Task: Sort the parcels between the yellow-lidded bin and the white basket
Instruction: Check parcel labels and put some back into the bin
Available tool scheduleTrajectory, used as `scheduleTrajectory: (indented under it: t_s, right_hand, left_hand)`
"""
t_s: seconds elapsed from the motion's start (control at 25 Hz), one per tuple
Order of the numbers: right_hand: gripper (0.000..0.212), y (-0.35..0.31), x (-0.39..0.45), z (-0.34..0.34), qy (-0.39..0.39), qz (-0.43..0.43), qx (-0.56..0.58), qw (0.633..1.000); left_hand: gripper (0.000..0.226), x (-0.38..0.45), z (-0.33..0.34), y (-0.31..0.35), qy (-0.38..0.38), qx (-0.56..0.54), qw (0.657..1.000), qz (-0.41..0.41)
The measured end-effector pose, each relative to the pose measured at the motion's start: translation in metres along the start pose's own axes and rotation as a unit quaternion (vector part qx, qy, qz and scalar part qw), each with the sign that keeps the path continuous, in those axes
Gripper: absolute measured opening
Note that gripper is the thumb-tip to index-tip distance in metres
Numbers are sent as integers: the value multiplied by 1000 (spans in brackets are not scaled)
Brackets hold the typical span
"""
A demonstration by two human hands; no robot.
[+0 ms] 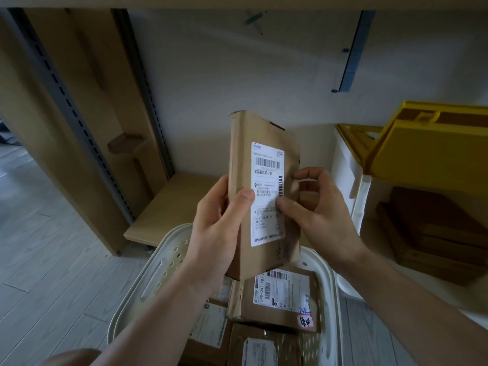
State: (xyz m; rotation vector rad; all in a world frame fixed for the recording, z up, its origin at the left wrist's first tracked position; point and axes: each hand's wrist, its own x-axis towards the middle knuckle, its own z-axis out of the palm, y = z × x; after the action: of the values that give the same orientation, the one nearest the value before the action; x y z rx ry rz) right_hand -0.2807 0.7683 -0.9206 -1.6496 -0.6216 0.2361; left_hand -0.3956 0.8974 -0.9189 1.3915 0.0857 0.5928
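Shelf bay, white wall behind: parcel (264, 196) upright at frame centre over basket (158, 270), left hand (219, 228) gripping its left edge, right hand (311, 207) pinching its right edge; bin (353, 186) right; risk: a loosened pinch drops it unsorted into basket.

I see a pale grey wood-plank floor (52, 260) running under everything in view. Standing on it are a white perforated plastic basket (148, 281) with brown cardboard parcels (277, 299) inside and, to its right, a white bin with an open yellow lid (422, 151). Behind the basket, a low light-wood shelf board (171, 207) sits just above the floor.
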Motion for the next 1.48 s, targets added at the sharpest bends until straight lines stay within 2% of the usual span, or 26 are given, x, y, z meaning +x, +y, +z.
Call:
scheduleTrajectory:
  t_s: [0.16, 0.28, 0.4, 0.56, 0.64, 0.72, 0.8, 0.84, 0.96, 1.04, 1.12, 1.28, 1.32, 1.48]
  right_hand:
    - [44, -9, -2, -2, 52, -62, 4, 997]
    - [40, -15, -1, -3, 91, -96, 18, 991]
    - [35, -16, 0, -5, 90, -97, 33, 991]
    - [31, -15, -1, -6, 78, -87, 36, 993]
    - [36, -17, -2, -8, 60, -76, 31, 995]
    - [49, -20, -4, -10, -19, -46, 34, 998]
    - [65, -22, -4, -13, -116, -8, 33, 993]
    - [72, -22, -4, -15, -141, 6, 26, 990]
    - [85, -20, 2, -21, -139, 32, 27, 989]
    - [87, -20, 7, -26, -105, 38, 55, 992]
    - [82, -21, 11, -29, -65, 35, 96, 993]
    - [69, -19, 14, -23, -17, 27, 174, 984]
    - [69, -18, 15, -20, 3, 30, 186, 982]
    - [72, -22, 14, -9, 83, 45, 194, 976]
  left_hand:
    - [27, 3, -3, 3, 64, 4, 997, 33]
    - [39, 5, -7, 4, 78, 21, 996, 38]
    - [45, 5, -8, 4, 84, 48, 995, 36]
    - [40, 4, -7, 5, 96, 58, 993, 21]
    - [35, 4, -5, 5, 122, 34, 992, 3]
    - [38, 5, -3, 8, 159, -25, 987, -24]
    - [52, 7, -3, 11, 185, -87, 978, -35]
    - [63, 7, -4, 13, 193, -109, 974, -35]
    - [89, 8, -9, 15, 203, -133, 969, -45]
    - [93, 10, -13, 17, 214, -128, 967, -51]
    - [84, 10, -19, 21, 232, -133, 962, -51]
    - [28, 8, -31, 26, 274, -99, 954, -68]
    - [20, 7, -33, 26, 282, -93, 952, -74]
    - [29, 5, -41, 27, 280, -101, 952, -77]
